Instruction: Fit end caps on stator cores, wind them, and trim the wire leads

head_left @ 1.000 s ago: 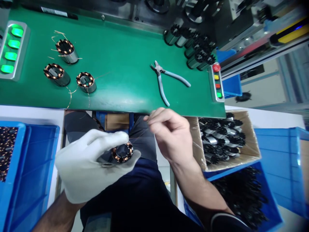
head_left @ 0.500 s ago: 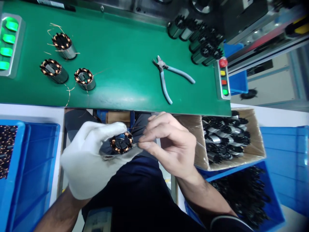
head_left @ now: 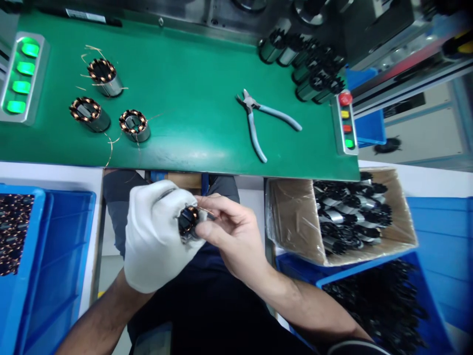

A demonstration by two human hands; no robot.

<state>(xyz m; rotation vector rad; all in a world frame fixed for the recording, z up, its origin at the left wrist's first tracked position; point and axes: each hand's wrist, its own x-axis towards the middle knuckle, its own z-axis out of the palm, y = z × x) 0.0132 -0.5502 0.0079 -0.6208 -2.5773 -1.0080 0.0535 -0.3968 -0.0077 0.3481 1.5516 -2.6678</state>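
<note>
My left hand (head_left: 157,234), in a white glove, is wrapped round a small wound stator (head_left: 188,222) with copper coils, held over my lap below the bench edge. My bare right hand (head_left: 229,231) is closed against the stator's right side, its thumb and forefinger pinching a thin copper wire at the coil end. The stator is mostly hidden between the two hands. Three more wound stators (head_left: 103,76) (head_left: 88,113) (head_left: 134,124) with loose wire ends stand on the green mat (head_left: 185,74) at the left.
Blue-handled cutters (head_left: 258,118) lie on the mat. Black unwound cores (head_left: 310,69) stand at the back right beside a button box (head_left: 346,123). A green-lit panel (head_left: 22,76) sits far left. A cardboard box (head_left: 291,217) of cores and blue bins (head_left: 22,266) flank my lap.
My right hand came down from a raised wire pull to the stator and now presses against it. My left hand turned the stator so its coil face points sideways.
</note>
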